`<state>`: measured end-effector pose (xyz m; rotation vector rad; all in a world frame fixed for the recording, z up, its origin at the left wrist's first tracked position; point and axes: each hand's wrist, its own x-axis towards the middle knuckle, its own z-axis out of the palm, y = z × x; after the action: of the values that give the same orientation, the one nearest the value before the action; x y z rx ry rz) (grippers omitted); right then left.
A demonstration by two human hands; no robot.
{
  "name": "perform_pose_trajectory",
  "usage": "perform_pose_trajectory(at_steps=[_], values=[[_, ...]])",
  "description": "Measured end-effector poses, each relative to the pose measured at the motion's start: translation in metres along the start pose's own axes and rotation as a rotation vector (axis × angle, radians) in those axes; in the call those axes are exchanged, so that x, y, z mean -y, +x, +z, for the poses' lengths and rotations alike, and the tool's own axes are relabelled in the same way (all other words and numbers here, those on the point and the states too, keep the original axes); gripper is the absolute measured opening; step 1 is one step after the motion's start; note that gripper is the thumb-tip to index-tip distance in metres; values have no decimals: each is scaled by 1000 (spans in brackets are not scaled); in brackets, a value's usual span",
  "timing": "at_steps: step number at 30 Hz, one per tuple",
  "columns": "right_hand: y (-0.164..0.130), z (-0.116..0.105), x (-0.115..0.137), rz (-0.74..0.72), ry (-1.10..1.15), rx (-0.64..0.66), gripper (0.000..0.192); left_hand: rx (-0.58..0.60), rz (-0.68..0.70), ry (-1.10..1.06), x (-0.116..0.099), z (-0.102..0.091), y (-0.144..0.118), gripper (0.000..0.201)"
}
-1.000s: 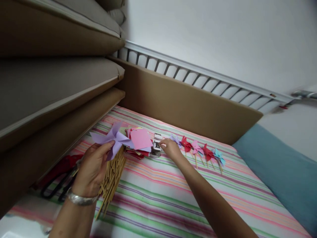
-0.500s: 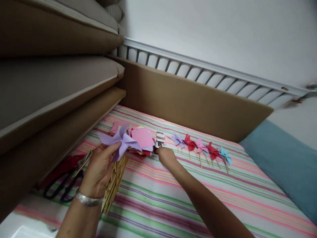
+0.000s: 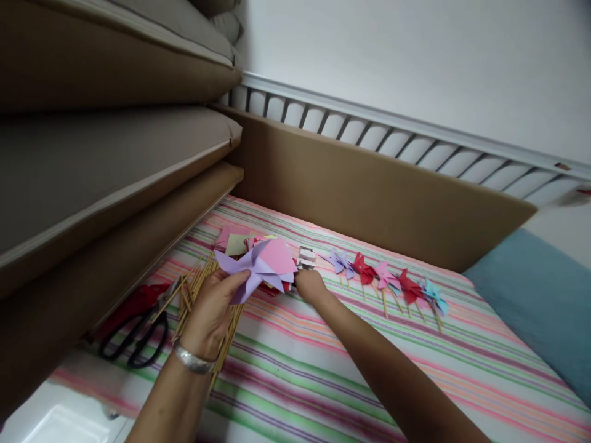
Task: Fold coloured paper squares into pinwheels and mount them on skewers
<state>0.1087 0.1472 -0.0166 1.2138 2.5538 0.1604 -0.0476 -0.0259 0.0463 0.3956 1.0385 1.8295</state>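
A light purple paper pinwheel [image 3: 240, 290] is pinched between the thumb and fingers of my left hand [image 3: 215, 301], which wears a silver bracelet. It overlaps a pile of coloured paper squares with a pink sheet [image 3: 278, 253] on top. My right hand [image 3: 310, 284] is low at the pile's right side, beside small white boxes [image 3: 306, 253]. Its fingers are hidden from me, so whether they hold anything does not show. Thin wooden sticks [image 3: 231, 335] lie in a bundle under my left hand and wrist.
Dark-handled scissors [image 3: 150, 344] lie by a red item [image 3: 138, 301] at the left. Several finished pinwheels on sticks [image 3: 364, 269] form a row at the right. Stacked cushions [image 3: 138, 147] rise on the left; a brown board [image 3: 369, 191] stands behind the striped cloth [image 3: 323, 363].
My left hand has moved right with the pinwheel, which now overlaps the pink paper more. The right hand stays by the white boxes. The whole view has shifted slightly.
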Motion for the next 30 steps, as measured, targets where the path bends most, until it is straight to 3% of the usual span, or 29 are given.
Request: perform_pose_trajectory(at_steps=[5,8,12,15,21,25,30], values=[[-11,-6,-12,103,137,-95,18,35,-46,8,9,5,1,27],[-43,-5,-20,186,248,-176,22,48,-76,21,11,12,-1,26],[-106,17,-6,165,419,-207,25,41,-56,17,9,23,-8,26],[-133,40,14,80,514,-179,22,49,-16,1,7,30,-15,24],[-136,64,15,-29,636,-184,19,67,21,46,16,35,-20,21],[-150,70,14,38,675,-251,23,68,2,59,27,39,-22,22],[-157,73,36,117,649,-302,22,41,-40,99,41,48,-25,21]])
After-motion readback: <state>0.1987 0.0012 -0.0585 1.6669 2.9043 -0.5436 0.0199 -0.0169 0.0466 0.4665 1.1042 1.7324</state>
